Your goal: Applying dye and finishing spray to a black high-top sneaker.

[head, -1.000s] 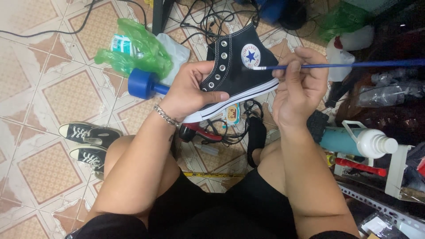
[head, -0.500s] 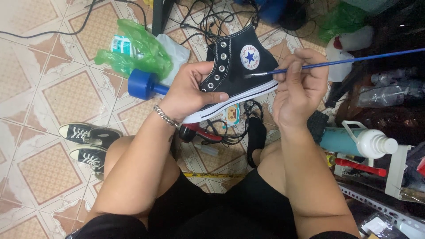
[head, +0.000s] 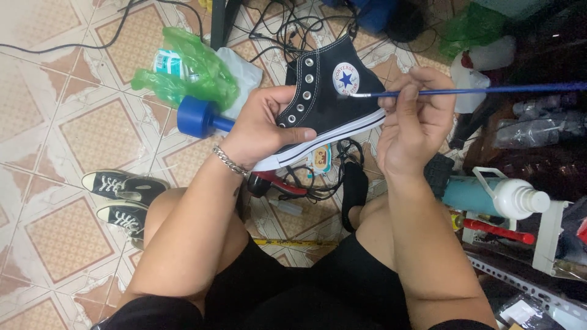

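While left hand (head: 260, 131) grips the sneaker (head: 324, 116), right hand (head: 409, 125) brushes its patch (head: 346, 78).

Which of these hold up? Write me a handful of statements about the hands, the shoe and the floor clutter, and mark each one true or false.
1. The left hand grips the black high-top shoe. True.
2. The right hand holds a red marker. False: it holds a blue paintbrush.
3. The brush tip sits at the shoe's round side patch. True.
4. The left wrist is bare. False: it wears a metal bracelet.
5. A pair of dark sneakers lies on the tiled floor. True.
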